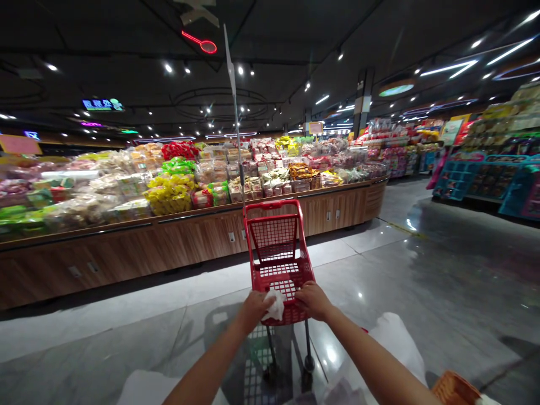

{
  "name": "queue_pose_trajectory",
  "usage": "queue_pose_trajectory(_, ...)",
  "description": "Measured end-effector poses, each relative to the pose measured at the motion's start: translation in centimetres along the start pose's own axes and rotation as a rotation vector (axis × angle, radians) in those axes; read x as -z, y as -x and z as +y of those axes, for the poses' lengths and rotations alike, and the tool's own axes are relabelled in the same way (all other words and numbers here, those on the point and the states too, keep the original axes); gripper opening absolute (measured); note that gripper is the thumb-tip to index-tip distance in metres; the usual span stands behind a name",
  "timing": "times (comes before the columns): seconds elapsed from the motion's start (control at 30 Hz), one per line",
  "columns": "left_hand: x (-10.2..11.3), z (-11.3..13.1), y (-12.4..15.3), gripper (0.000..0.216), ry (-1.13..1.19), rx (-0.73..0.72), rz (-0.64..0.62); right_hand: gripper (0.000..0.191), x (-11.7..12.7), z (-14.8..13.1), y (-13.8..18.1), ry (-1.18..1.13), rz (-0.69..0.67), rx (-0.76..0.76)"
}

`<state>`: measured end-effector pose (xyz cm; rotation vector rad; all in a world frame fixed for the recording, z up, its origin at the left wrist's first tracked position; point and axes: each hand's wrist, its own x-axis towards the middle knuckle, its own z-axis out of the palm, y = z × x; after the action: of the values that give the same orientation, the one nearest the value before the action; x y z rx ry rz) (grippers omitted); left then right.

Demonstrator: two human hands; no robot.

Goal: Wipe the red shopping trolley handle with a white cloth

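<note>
A white wad (276,306), maybe tissue or cloth, is resting at the near rim of the red cart (276,239), left of the rim's middle. The left hand (254,309) is clasping this wad from its left side. The right hand (314,299) is curling its fingers over the cart's near right corner, and the two hands are resting apart, with the wad lying between them. The cart is standing upright on the glossy gray floor (358,281), and its mesh panel is facing the person. Beyond the cart, a wood-sided counter (202,239) is stretching across the view and holding piles of packaged goods. Yellow packets (171,194) are sitting on it to the left of the cart, with green packets (179,166) and red packets (180,149) lying behind them. A thin pole (237,124) is rising just behind the cart's far end. Far to the cart's right, blue racks (468,174) are displaying goods; nearer on that side, an orange basket (453,388) is showing partly.
</note>
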<state>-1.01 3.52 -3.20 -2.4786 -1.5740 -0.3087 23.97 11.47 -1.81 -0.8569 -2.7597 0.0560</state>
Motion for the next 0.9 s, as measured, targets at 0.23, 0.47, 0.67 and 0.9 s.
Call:
queue_pose_trajectory(0.23,-1.0,1.8,0.5,0.046,-0.03,-0.05,0.122,0.023,-3.2,-2.5,0.2,-0.026,0.152,-0.196)
queue_pose_trajectory(0.47,2.5,-3.8,3.4,0.038,-0.002,-0.173,0.008,0.026,-3.8,-2.3,0.3,-0.201,0.254,-0.183)
queue_pose_trajectory(0.67,1.4,0.7,2.8,0.067,0.015,-0.141,-0.006,0.029,-4.0,-1.5,0.3,-0.211,0.284,-0.177)
queue_pose_trajectory(0.9,0.2,-0.4,-0.2,0.047,-0.025,-0.302,-0.107,0.014,-3.4,0.9,2.4,-0.254,0.269,-0.133)
